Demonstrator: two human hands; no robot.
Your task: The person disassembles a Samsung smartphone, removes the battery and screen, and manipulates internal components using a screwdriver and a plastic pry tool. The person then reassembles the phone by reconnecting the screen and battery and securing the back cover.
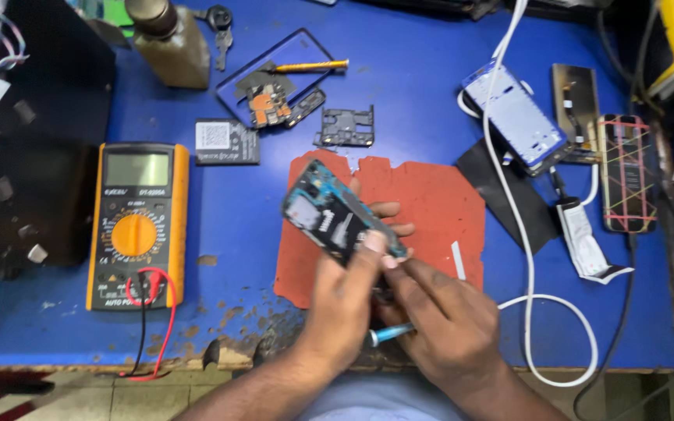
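Low in the middle of the frame, two bare arms come up from the bottom edge. The left hand (342,300) is closed around the lower end of an opened phone (337,218), with the thumb pressed on its edge. The phone is lifted and tilted above a red mat (431,203), and its inside parts show. The right hand (446,320) is curled shut on a small blue-handled tool (388,334), and its fingertips touch the phone's lower end too.

The red mat lies on a blue table (228,226) with worn, chipped paint along the near edge. A white cable (528,288) loops just right of the hands.

Over at the left of the frame sits a yellow meter (136,222) with a round dial, and red and black wires (150,312) hang from its bottom end.

Further up, just above the mat, lie a small dark battery (226,142) and a black plastic frame piece (345,126).

Toward the upper right, a second phone frame (516,117) lies face up, and beside it a phone with red and yellow bands (627,171) around it.

Up at the top, a phone back cover (274,78) holds a little orange circuit board (268,105), and a yellow screwdriver (310,65) rests across it. A brown bottle (169,39) stands just to its left.
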